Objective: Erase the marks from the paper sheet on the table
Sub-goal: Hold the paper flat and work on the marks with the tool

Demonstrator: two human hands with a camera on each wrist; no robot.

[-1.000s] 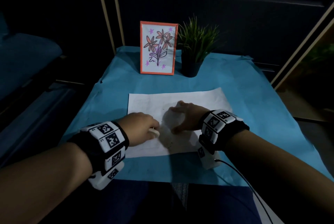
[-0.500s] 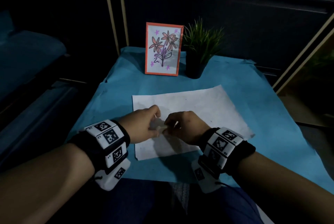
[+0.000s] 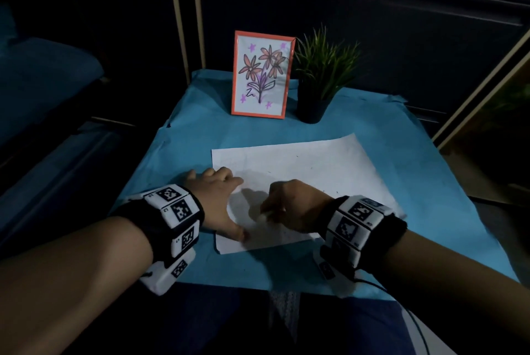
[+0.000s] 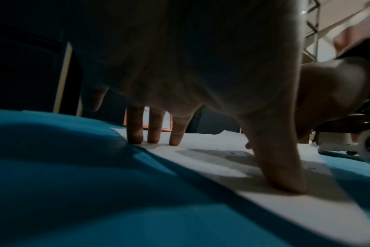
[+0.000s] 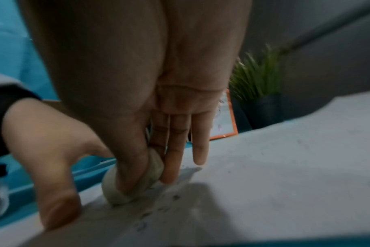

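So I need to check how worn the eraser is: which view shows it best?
The right wrist view: the eraser is close, pinched by the right hand against the paper. The head view shows a sliver; the left wrist view shows none.

Paper sheet (image 3: 301, 171): white, lying flat on the blue table cover (image 3: 183, 148), slightly skewed, faint dark specks showing near its front part.
Eraser (image 5: 135, 185): pale, rounded, grubby, pressing against the sheet near its front left corner.
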